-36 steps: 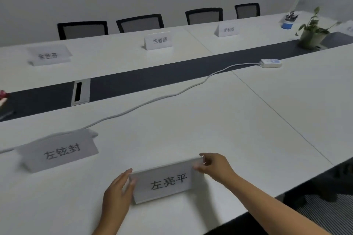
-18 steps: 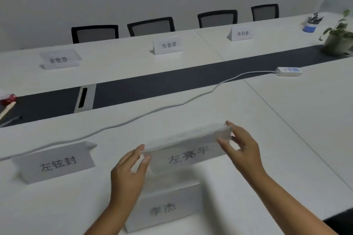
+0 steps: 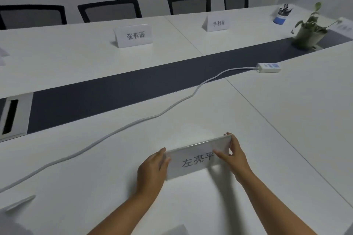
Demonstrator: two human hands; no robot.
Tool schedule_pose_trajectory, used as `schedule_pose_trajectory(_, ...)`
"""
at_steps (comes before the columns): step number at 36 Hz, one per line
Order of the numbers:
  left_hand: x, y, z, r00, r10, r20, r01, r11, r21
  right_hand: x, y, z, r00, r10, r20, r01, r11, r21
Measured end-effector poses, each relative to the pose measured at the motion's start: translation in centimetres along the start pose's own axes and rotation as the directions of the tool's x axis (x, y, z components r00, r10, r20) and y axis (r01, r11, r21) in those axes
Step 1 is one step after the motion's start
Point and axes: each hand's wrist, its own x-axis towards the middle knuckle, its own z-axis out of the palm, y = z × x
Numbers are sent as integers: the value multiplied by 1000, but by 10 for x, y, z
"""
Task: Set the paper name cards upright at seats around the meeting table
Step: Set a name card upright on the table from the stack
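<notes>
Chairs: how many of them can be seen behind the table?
4, in a row along the far side: far left chair, second chair, third chair, rightmost chair. More may be outside the picture.

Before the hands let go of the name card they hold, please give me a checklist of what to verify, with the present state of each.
1. Left hand and right hand grip the ends of the white folded paper name card: ok.
2. Printed side faces the person: ok.
3. Card base flat on the white meeting table: cannot tell.
4. Card clear of the white power cable: ok.
5. Card stands upright unaided: cannot tell.
</notes>
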Motion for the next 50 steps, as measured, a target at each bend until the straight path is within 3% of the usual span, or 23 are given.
schedule_pose_trajectory(3,5,-4,1,1000,24,-7,-24,1000,-4,16,3,1,1000,1,9,-1,1000,30)
schedule_pose_trajectory(9,5,-21,3,999,28,38,-29,999,29,34,5,2,977,97,189,-109,993,53)
schedule_pose_trajectory(12,2,-25,5,997,13,74,-14,1000,16,38,7,4,977,90,192,-102,993,51)
schedule_pose_trajectory(17,12,-28,8,998,38,45,-37,999,-24,39,11,8,994,59,93,-64,996,54)
schedule_pose_trajectory(22,21,-27,11,998,51,37,-49,997,-66,28,19,18,989,-34,-145,25,997,-68)
schedule_pose_trajectory(26,25,-25,12,998,49,24,-48,996,-75,24,27,25,974,-52,-220,20,989,-145)
schedule_pose_trajectory(34,22,-22,11,999,34,34,-32,997,-64,28,28,31,966,-6,-257,-54,973,-226)
schedule_pose_trajectory(50,23,-20,11,999,2,43,1,997,-80,31,33,30,963,-46,-266,-21,969,-245)
